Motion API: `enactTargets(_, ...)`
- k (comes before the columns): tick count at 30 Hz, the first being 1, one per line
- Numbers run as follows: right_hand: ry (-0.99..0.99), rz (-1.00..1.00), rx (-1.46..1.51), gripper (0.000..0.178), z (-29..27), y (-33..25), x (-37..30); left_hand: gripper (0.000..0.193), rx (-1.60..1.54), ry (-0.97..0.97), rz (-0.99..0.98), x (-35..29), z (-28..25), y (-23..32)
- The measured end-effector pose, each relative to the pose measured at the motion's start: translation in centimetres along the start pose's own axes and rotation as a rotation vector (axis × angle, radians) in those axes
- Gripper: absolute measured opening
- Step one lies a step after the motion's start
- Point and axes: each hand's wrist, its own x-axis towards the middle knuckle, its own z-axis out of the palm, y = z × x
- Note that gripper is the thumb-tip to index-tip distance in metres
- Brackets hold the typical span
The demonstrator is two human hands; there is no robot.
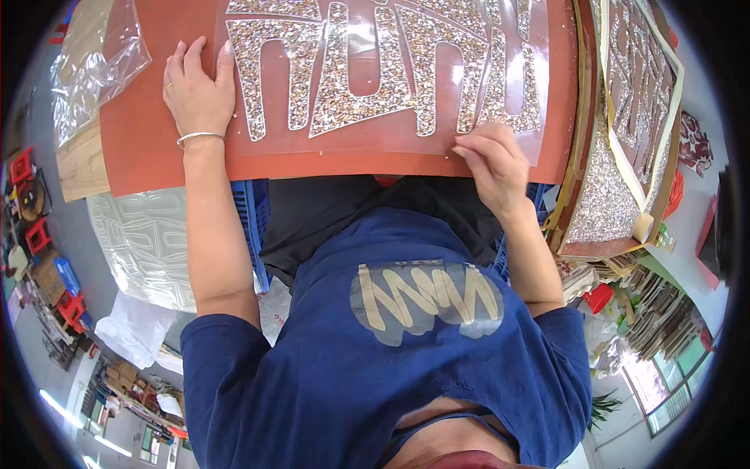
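Observation:
A transparent sheet (pixel 375 141) lies on a reddish-brown board (pixel 297 166) in front of me. On it are several white-edged shapes (pixel 363 102) filled with small glittering brown, gold and silver pieces. My left hand (pixel 200 95) rests flat on the board beside the leftmost shape, fingers stretched out, a bracelet (pixel 200 137) at its wrist. At the sheet's near right part, just below a shape's lower edge, my right hand (pixel 498 166) pinches thumb and fingers together. Whatever may be between those fingertips is too small or hidden to make out.
On the right stands a shallow tray (pixel 564 195) holding loose silvery glitter pieces (pixel 601 211) and a framed patterned panel (pixel 637 102). Crumpled transparent plastic (pixel 101 78) lies at the far left. A patterned plastic sheet (pixel 141 242) and blue crates (pixel 251 219) sit below the board.

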Motion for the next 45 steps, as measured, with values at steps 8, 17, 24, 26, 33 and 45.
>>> enactTargets(8,0.399,0.505,-0.655,0.012,-15.1,6.8,-9.4,0.051,-0.008,-0.031,-0.023,0.2,-0.5,-0.1)
enactTargets(17,0.141,0.614,-0.866,0.009,-16.0,8.1,-12.1,0.05,-0.008,-0.039,-0.043,0.2,-0.5,0.0)
enactTargets(24,0.184,0.625,-0.877,0.01,-16.2,9.4,-12.9,0.049,-0.006,-0.007,-0.032,0.2,-0.4,-0.1)
enactTargets(26,0.165,0.618,-0.86,0.01,-15.7,9.0,-12.5,0.048,-0.022,0.018,-0.022,0.1,-0.3,0.2)
enactTargets(33,0.142,0.579,-0.922,0.016,-16.2,10.0,-13.6,0.05,-0.016,0.016,-0.044,-0.4,-0.2,0.1)
enactTargets(45,-0.033,-0.174,-0.013,0.017,5.4,-4.0,4.7,0.053,-0.034,0.043,-0.064,-0.4,-0.2,0.2)
